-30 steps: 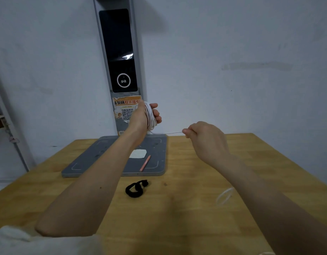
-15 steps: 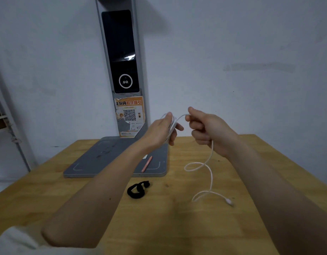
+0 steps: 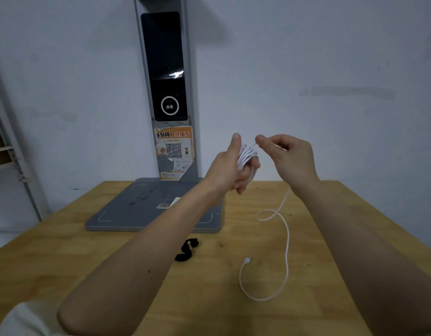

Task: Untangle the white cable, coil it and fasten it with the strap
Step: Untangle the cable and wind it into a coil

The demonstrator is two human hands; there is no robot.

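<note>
White cable (image 3: pixel 286 251) coils are gripped in the left hand (image 3: pixel 230 163); a strand is pinched by the right hand (image 3: pixel 290 155); black strap (image 3: pixel 186 249) is left on the worktop (image 3: pixel 64 238).

1. The left hand (image 3: pixel 227 166) is gripping several loops of the white cable (image 3: pixel 286 251), thumb pointing up.
2. The right hand (image 3: pixel 290 155) is pinching the cable just beside the coil.
3. The loose tail is hanging down and curling across the wooden tabletop (image 3: pixel 233 311), its plug (image 3: pixel 247 260) lying flat.
4. The black strap (image 3: pixel 186 248) is lying near the grey scanner base (image 3: pixel 127 214).
</note>
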